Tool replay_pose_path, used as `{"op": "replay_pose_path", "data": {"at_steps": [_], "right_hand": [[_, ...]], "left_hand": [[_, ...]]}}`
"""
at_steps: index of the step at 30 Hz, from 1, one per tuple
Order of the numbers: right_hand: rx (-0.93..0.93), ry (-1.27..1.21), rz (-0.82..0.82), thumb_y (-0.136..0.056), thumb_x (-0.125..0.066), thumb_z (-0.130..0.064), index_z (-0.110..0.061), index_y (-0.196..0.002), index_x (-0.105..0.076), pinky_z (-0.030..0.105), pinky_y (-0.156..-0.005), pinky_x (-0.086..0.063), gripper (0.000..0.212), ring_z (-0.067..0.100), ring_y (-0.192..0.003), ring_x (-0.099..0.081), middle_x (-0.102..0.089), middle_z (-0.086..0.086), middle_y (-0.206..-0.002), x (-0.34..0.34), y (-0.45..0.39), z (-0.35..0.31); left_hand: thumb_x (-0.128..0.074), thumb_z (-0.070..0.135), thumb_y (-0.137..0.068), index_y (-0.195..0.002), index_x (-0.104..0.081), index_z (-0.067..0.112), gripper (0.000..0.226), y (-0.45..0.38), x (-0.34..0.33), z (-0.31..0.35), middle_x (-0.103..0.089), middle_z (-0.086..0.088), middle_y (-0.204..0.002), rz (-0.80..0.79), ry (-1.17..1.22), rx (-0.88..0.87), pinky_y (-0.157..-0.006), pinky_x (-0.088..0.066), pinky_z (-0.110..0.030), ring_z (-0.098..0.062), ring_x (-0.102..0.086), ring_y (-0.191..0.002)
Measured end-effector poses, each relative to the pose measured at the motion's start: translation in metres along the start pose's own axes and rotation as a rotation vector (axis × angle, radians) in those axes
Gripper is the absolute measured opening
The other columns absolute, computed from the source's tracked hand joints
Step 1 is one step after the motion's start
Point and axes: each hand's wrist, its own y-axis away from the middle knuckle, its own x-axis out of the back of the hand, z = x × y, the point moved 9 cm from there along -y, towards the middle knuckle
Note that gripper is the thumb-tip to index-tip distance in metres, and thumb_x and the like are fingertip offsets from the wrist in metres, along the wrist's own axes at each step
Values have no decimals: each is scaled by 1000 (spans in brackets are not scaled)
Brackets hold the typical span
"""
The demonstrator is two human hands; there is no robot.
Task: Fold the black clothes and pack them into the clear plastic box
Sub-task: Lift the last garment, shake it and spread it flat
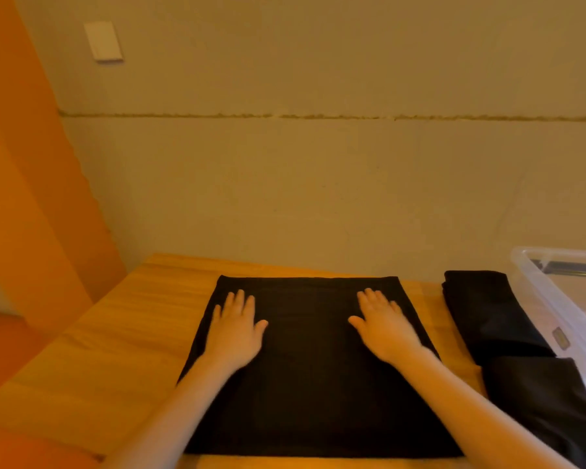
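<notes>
The work looks to be partway through. One black garment [313,363] lies spread as a neat flat rectangle in the middle of the table [115,333], apparently folded at least once and likely needing another fold before it fits the box. To its right, two more black pieces [508,336] lie folded beside the clear plastic box [552,299], touching or just against its near wall; whether anything black is already packed inside cannot be told. Both hands rest palm-down on the garment's far half, the left hand [236,328] near its left edge, the right hand [384,328] right of centre. The fingers [237,299] are straight and slightly spread, pressing the cloth flat and gripping nothing.
</notes>
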Motion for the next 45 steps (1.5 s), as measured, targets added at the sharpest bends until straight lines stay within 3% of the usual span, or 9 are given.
{"op": "replay_pose_path", "data": {"at_steps": [8, 13, 19, 25, 30, 37, 41, 43, 45], "right_hand": [[161, -18, -75, -56, 13, -70, -27, -148, -6, 35, -116, -1, 104, 10, -143, 4, 0, -8, -157, -48, 95, -38], [17, 3, -25, -96, -20, -51, -21, -149, -8, 33, -116, -5, 62, 12, -144, 0, -3, -4, -157, -40, 108, 24], [62, 12, 33, -97, -24, -48, -17, -149, -6, 29, -117, -7, 63, 13, -144, -2, -4, 1, -157, -25, 143, 27], [83, -5, 10, -24, 36, -86, -19, -149, -5, 26, -115, -2, 148, 9, -144, 3, 0, -3, -157, -49, 172, 39], [133, 20, 0, -28, 34, -88, -18, -149, -2, 23, -114, 0, 144, 8, -143, 5, 5, -7, -155, -54, 191, 48], [180, 122, 19, -25, 28, -92, -21, -145, 6, 22, -114, -13, 140, -2, -126, 9, 18, -14, -139, -47, 227, 42], [235, 116, 129, -87, -14, -68, -24, -118, -62, 14, -74, -51, 72, 4, -101, -64, -62, -8, -121, -48, 251, 47], [251, 101, 158, -70, -69, -49, -28, -101, -70, 14, -62, -52, 38, 4, -80, -70, -72, -10, -97, -55, 255, 54], [273, 125, 230, -35, -94, -33, -31, -90, -74, 12, -59, -51, 58, -1, -73, -69, -72, -14, -89, -52, 253, 47]], "left_hand": [[-20, 51, -98, -151, -3, 25, 60, 103, -26, -20, 2, 6, -159, -65, 15, -24, -117, -1, -39, -15, 6, -145], [-22, 47, -100, -151, -6, 23, 59, 117, -19, -58, 0, 3, -159, -50, 35, 15, -118, -2, -39, -14, 5, -146], [-34, 43, -98, -147, -27, 18, 54, 154, 6, -36, -18, 4, -156, 195, 95, -188, -114, -1, -26, -1, 1, -139], [27, 88, -46, -148, -1, 24, 124, 180, -21, -45, 8, 21, -144, 33, -4, -309, -110, 5, -18, 4, 11, -135], [-43, 53, -92, -148, -8, 29, 70, 191, -16, -66, -2, 17, -151, 79, -7, -350, -110, 2, -16, 3, 3, -139], [-57, 20, -92, -140, -35, 32, 54, 199, -1, -80, -31, 18, -145, 180, 102, -315, -104, -16, -10, 9, -17, -131], [-59, 7, -89, -130, -53, 26, 45, 200, 7, -88, -49, 12, -136, 220, 134, -246, -102, -28, -11, 1, -40, -129], [-58, 4, -89, -120, -63, 23, 37, 199, 11, -95, -59, 8, -128, 196, 173, -187, -95, -40, -14, -4, -52, -121], [-55, 7, -91, -102, -66, 34, 31, 197, 17, -98, -66, 8, -113, 134, 189, -141, -84, -46, -19, -8, -61, -105]]}}
